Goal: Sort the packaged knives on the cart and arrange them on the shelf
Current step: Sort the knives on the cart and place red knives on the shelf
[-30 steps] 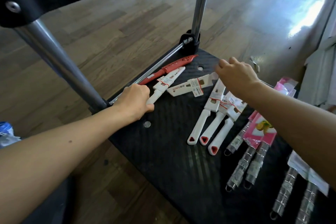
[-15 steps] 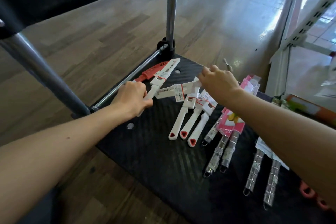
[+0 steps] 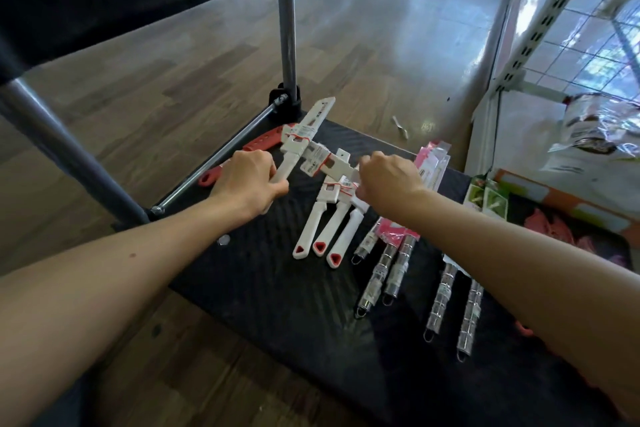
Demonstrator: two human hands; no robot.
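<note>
My left hand (image 3: 250, 180) grips the handle of a white sheathed knife (image 3: 306, 130), lifted and pointing away from me. My right hand (image 3: 388, 177) grips a second white packaged knife (image 3: 330, 163) that lies crosswise; its handle is hidden under my fingers. Three white knives with red-tipped handles (image 3: 323, 229) lie side by side on the black cart deck (image 3: 277, 288). A red knife (image 3: 258, 146) lies by the cart's rail. Several steel-handled knives (image 3: 391, 270) in clear wrap lie to the right, some under pink cards (image 3: 433, 163).
A grey cart post (image 3: 288, 28) rises at the far corner, and a thicker post (image 3: 65, 156) stands at the left. The cart's upper tray (image 3: 69, 3) overhangs at top left. A white shelf unit (image 3: 540, 55) with packaged goods stands at the right. Wooden floor surrounds the cart.
My left hand has lifted its white knife higher and swung it more upright. My right hand has closed on the crosswise white knife and drawn it toward the group of three.
</note>
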